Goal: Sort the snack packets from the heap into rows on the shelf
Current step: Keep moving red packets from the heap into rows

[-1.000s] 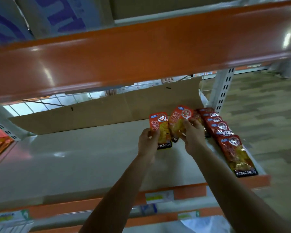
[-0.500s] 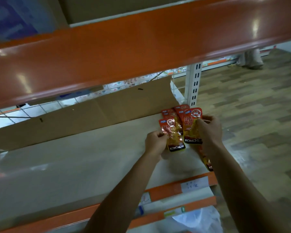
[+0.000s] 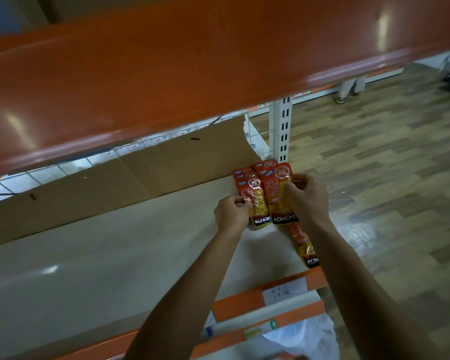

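Red and yellow snack packets lie in overlapping rows at the right end of the pale shelf (image 3: 94,255). My left hand (image 3: 230,213) pinches the left edge of the front packet of the left row (image 3: 255,201). My right hand (image 3: 305,197) grips the front packet of the right row (image 3: 277,196) at its right side. Further packets (image 3: 264,168) stick out behind both, against the cardboard. One more packet (image 3: 303,245) lies nearer the shelf's front edge, partly under my right forearm.
A cardboard sheet (image 3: 115,188) lines the shelf's back. An orange beam (image 3: 192,68) hangs low overhead. A white slotted upright (image 3: 282,131) stands at the shelf's right end. A white plastic bag (image 3: 307,339) lies below. A person's legs (image 3: 350,88) stand far off on the wood floor.
The view swung so the packets sit further right. Both hands brought their packets down onto the rows by the cardboard; the long right-hand row is now mostly hidden under my right arm.
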### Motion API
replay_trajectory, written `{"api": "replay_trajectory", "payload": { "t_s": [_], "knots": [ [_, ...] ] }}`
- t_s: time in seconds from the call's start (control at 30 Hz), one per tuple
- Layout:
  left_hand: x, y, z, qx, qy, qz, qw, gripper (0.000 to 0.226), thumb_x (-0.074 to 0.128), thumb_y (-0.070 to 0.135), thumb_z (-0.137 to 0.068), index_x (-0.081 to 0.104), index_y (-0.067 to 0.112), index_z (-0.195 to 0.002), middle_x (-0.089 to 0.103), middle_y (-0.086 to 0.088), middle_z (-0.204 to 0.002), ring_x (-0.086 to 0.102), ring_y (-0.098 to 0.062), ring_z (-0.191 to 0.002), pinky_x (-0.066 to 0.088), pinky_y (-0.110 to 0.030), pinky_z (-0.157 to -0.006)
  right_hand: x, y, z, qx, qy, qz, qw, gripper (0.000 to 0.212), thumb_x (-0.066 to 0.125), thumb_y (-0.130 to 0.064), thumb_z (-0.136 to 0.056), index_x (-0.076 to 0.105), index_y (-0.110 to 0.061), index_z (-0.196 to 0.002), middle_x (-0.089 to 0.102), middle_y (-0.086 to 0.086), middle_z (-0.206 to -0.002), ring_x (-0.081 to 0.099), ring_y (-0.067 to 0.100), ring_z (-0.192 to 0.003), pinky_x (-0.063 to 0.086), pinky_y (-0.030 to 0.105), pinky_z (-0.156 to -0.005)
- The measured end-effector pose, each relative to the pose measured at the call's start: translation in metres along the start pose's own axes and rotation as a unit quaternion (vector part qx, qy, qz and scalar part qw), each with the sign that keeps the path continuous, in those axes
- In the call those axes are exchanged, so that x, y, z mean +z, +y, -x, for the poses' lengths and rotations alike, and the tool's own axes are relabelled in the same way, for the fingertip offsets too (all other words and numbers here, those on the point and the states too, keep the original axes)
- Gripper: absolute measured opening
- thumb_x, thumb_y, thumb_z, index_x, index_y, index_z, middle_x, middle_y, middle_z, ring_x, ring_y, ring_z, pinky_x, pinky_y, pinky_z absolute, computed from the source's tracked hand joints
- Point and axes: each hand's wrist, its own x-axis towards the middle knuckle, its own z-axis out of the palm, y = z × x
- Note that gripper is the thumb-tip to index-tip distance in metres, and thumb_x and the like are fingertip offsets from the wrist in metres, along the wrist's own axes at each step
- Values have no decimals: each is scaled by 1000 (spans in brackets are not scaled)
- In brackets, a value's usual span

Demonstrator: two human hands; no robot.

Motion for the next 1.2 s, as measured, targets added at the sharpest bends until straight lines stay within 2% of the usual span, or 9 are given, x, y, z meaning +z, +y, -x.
{"api": "replay_trajectory", "payload": {
  "t_s": [0.3,0.5,0.63,0.73,0.8,0.83,0.97,1.1,1.2],
  "knots": [
    [-3,-1,-1,15,9,-20,1000,19,76,23,-80,66,13,-93,71,-2,-91,69,-20,-85,56,-40,-82,4,-3,4,-33,-11,32,999,30,59,-10,-89,57,-12,-119,66,14,-111,66,25,-92,57,47,-78],
    [-3,0,-2,8,10,-27,1000,23,77,26,-80,66,12,-95,72,-4,-93,70,-23,-83,57,-40,-79,8,-1,4,-33,-23,45,998,30,58,-14,-91,54,-14,-121,65,13,-115,65,24,-96,57,46,-80],
    [-8,1,4,50,47,-61,996,21,70,33,-85,65,16,-95,69,4,-91,64,-13,-81,48,-25,-72,12,0,5,-38,-23,60,997,31,58,-16,-91,53,-15,-122,64,12,-116,63,25,-97,57,43,-80],
    [-10,5,14,102,19,10,995,20,57,42,-92,66,25,-90,68,10,-89,60,-2,-77,45,-18,-64,18,3,5,-40,-29,54,997,32,57,-15,-91,51,-15,-122,63,10,-114,61,19,-89,55,33,-70],
    [-10,8,20,72,-46,116,990,16,58,43,-91,64,30,-85,69,9,-91,65,-6,-83,53,-22,-68,22,4,6,-47,-33,59,997,33,56,-12,-91,50,-13,-123,62,10,-113,57,16,-85,49,26,-65],
    [-11,8,21,43,-72,168,982,8,63,39,-90,63,31,-90,70,6,-95,67,-9,-87,56,-26,-70,24,4,6,-47,-36,65,996,34,56,-12,-91,49,-12,-124,62,11,-114,57,17,-86,50,28,-67],
    [-15,2,18,-32,-109,258,959,31,69,10,-85,57,21,-111,69,0,-105,68,-12,-91,54,-19,-63,27,1,7,-50,-69,127,988,33,57,-15,-91,54,-11,-124,61,12,-120,60,25,-103,51,38,-85],
    [-19,-10,17,-51,-89,239,966,21,69,9,-86,64,15,-105,71,-4,-99,69,-12,-84,55,-22,-63,28,1,10,-105,-80,207,969,15,55,-12,-90,66,-9,-101,67,7,-99,59,20,-86,39,25,-68],
    [-17,-18,16,-44,-61,175,982,25,71,13,-85,65,12,-109,70,-5,-102,68,-16,-93,58,-34,-81,28,3,12,-136,-73,236,959,17,54,-5,-87,57,-9,-71,60,6,-73,56,25,-71,40,29,-58]
  ]
}}
